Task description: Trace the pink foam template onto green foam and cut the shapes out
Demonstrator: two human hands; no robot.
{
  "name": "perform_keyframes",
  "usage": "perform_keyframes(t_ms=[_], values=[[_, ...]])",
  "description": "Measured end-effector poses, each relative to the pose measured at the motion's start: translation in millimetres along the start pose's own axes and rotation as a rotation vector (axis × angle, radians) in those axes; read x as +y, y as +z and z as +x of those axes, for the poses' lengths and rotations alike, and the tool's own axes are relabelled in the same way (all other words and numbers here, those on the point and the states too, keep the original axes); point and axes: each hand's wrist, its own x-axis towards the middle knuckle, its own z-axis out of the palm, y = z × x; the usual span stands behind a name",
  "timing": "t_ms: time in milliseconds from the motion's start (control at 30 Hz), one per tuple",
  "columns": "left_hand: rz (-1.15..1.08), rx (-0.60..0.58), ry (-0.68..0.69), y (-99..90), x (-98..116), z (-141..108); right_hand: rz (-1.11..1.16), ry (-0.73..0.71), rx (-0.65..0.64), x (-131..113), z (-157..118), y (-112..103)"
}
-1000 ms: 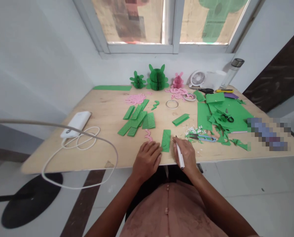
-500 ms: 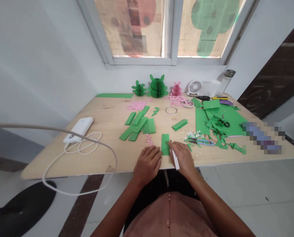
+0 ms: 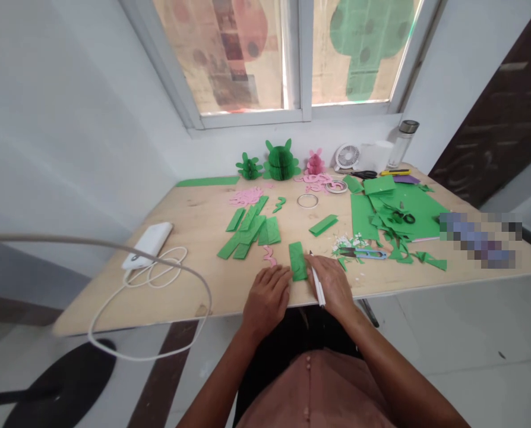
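A green paper strip [image 3: 298,261] with a faint curved outline lies at the table's front edge between my hands. My left hand [image 3: 268,296] rests flat at the strip's left side, its fingers close together on the table. A white pen [image 3: 318,286] is held in my right hand [image 3: 333,285], at the strip's right side, with its dark tip pointing away from me. Just beyond my left hand lies a pink wavy cutout [image 3: 269,256]. Several green strips [image 3: 247,233] are piled to the left, and a folded green piece [image 3: 324,224] lies behind the strip.
Blue snips [image 3: 366,254] lie by paper scraps on the right, near green sheets [image 3: 363,214]. At the back stand paper figures [image 3: 281,161], a fan [image 3: 348,156] and a bottle [image 3: 403,144]. A white power bank [image 3: 148,244] with a looping cable [image 3: 207,285] is on the left.
The camera view has shifted slightly. The green strip has tilted a little between my hands, while both hands keep nearly the same places and the pen stays in my right hand.
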Motion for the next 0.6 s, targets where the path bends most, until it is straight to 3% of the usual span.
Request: perform_keyframes(t_ms=[333, 600], values=[[-0.006, 0.078, -0.056, -0.1, 1.3, 1.9, -0.001, -0.029, -0.06, -1.2, -1.4, -1.9], [0.02, 0.065, -0.096, 2.0, 1.5, 1.8, 0.002, -0.027, -0.087, -2.1, -0.4, -3.6]])
